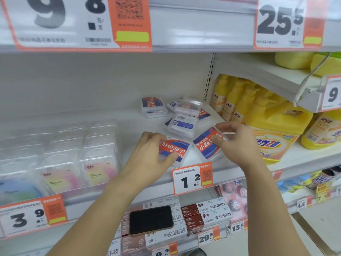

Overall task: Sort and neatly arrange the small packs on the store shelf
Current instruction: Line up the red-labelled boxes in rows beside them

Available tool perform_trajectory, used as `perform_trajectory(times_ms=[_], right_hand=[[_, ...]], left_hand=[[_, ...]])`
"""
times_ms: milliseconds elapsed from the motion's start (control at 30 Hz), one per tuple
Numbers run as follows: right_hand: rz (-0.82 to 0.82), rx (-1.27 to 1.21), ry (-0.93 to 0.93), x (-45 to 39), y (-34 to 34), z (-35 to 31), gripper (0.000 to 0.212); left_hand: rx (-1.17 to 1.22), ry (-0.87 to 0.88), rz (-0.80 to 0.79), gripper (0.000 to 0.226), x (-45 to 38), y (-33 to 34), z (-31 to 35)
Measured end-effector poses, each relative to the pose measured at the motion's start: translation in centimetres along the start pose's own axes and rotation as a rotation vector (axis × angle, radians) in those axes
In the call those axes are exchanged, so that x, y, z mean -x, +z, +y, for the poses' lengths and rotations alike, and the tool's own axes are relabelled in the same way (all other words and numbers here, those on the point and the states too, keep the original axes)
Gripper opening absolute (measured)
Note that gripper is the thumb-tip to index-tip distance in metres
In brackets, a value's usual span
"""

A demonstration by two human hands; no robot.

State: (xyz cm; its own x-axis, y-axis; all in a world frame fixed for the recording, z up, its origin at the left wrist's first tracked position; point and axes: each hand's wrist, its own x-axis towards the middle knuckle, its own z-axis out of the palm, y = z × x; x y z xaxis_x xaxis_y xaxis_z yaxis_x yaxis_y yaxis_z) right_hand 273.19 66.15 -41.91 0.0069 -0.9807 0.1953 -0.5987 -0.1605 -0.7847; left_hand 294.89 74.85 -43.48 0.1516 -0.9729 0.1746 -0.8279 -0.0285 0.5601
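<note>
Head view: left hand [156, 145] pinches one pack [174, 150] at shelf [129, 145] front, label upside down; right hand [238, 143] grips a tilted pack [206, 143]; loose pile [181, 117] behind. Best: turn both labels upright, square edges w/ shelf lip, set side by side; white store shelving, yellow bottles [239, 102] right.

I'm looking at white store shelving [184, 80] under even, bright light. Price tags [192, 178] hang on the rails. Yellow bottles [238, 100] fill the bay to the right, clear blister packs [60, 154] the left, and a phone [151, 219] lies on boxes [208, 213] below.
</note>
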Motion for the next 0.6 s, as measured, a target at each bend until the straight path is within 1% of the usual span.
perform_trajectory(times_ms=[33, 100, 200, 233, 300, 333, 367, 433, 500, 567, 600], right_hand=[[-0.001, 0.004, -0.002, 0.0, 0.1, -0.1, 0.035], [-0.032, 0.028, 0.016, 0.0, 0.1, -0.2, 0.042], [-0.132, 0.069, 0.059, 0.2, -0.2, -0.2, 0.055], [-0.135, 0.067, 0.054, 0.2, -0.3, -0.1, 0.057], [-0.065, 0.042, 0.002, 0.1, -0.3, -0.1, 0.058], [-0.011, 0.027, -0.026, 0.1, -0.4, -0.1, 0.056], [0.039, 0.013, -0.042, 0.0, -0.4, -0.1, 0.053], [0.107, -0.001, -0.042, -0.1, -0.4, -0.1, 0.045], [0.124, 0.025, -0.021, 0.0, -0.5, -0.2, 0.039], [0.122, 0.071, -0.005, 0.0, -0.5, -0.2, 0.038], [0.12, 0.094, 0.004, 0.1, -0.5, -0.2, 0.038]], left_hand=[[-0.044, -0.039, 0.011, 0.056, -0.1, 0.1, 0.2], [-0.086, -0.071, -0.012, 0.063, -0.3, 0.3, 0.6], [-0.029, -0.097, -0.062, 0.066, -0.8, 0.4, 1.0], [0.027, -0.107, -0.08, 0.066, -1.0, 0.3, 1.0], [0.186, -0.135, -0.118, 0.065, -1.3, 0.1, 1.1], [0.238, -0.149, -0.133, 0.064, -1.5, 0.1, 1.2], [0.237, -0.147, -0.134, 0.064, -1.7, 0.3, 1.3], [0.098, -0.126, -0.093, 0.056, -1.9, 0.7, 1.7], [-0.082, -0.107, -0.052, 0.043, -1.7, 1.1, 2.3], [-0.19, -0.109, -0.086, 0.048, -1.6, 1.3, 2.5], [-0.191, -0.107, -0.116, 0.048, -1.7, 1.2, 2.4]])
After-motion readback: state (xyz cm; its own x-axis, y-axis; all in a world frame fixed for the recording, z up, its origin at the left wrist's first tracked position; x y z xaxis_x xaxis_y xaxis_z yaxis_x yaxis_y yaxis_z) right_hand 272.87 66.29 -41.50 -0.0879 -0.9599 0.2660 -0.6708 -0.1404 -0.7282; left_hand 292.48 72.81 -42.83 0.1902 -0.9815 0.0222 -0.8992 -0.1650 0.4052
